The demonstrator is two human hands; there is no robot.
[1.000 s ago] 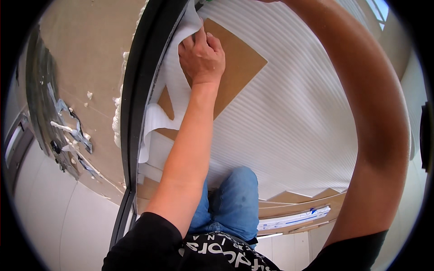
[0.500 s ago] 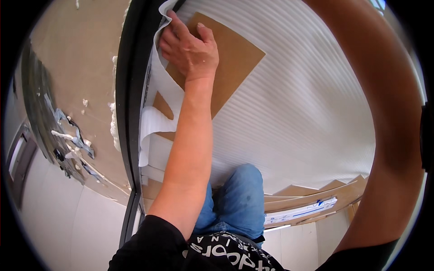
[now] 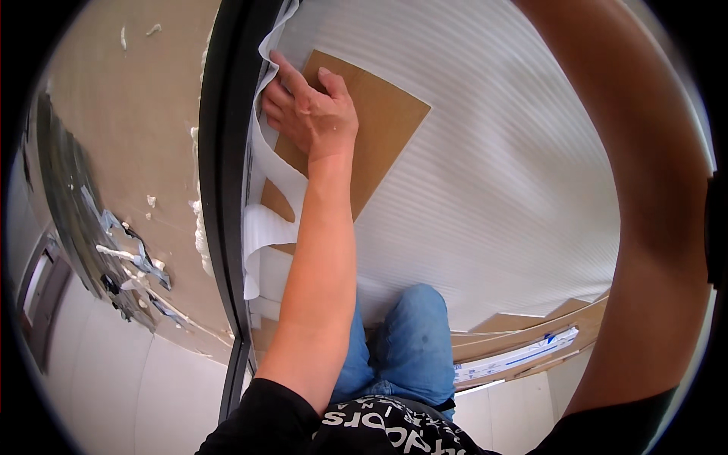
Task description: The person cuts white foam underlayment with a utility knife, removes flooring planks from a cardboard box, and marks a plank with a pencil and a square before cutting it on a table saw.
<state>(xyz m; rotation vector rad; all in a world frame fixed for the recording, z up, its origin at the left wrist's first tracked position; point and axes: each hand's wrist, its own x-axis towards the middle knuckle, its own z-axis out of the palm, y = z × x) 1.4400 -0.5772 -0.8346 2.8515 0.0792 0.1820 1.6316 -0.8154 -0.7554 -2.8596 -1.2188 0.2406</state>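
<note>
My left hand (image 3: 312,114) lies over a brown rectangular patch of board (image 3: 387,125), close to a long black frame edge (image 3: 229,152). Its thumb and index finger stand apart, and the other fingers bend toward the frame. The fingertips touch the wavy edge of a thin white foam sheet (image 3: 265,155) along the frame. A loose flap of that sheet (image 3: 265,225) curls up beside my left forearm. My right arm (image 3: 660,189) reaches up along the right side and leaves the picture at the top, so its hand is hidden.
Ribbed white foam wrap (image 3: 485,189) covers the wide surface ahead. Brown boards (image 3: 523,334) and a white-and-blue strip (image 3: 516,355) lie near my knee (image 3: 413,334). Left of the frame, a beige surface (image 3: 144,98) carries dried foam blobs and torn scraps (image 3: 136,250).
The whole view has shifted a little, the scene sitting lower in the picture. My left hand keeps about the same place at the foam sheet's edge.
</note>
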